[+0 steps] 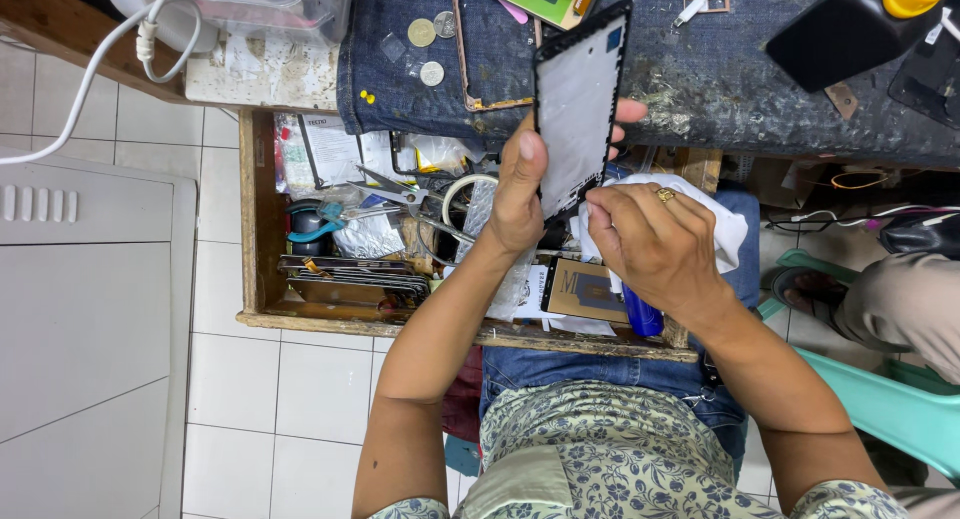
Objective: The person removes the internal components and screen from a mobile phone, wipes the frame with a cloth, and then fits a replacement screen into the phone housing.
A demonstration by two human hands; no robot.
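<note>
Two hands worked one panel (575,109): left hand (517,194) fingers gripped its edge; right hand (650,244) fingers pinched a white cloth (715,214), wiping beside them.

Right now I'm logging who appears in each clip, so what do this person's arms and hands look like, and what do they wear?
Both forearms are bare, with no watch or bracelet in view. The right hand wears a gold-coloured ring on one finger; the left hand shows no ring. Short sleeves of a pale green shirt with dark blue floral print end near the elbows. No gloves.
</note>
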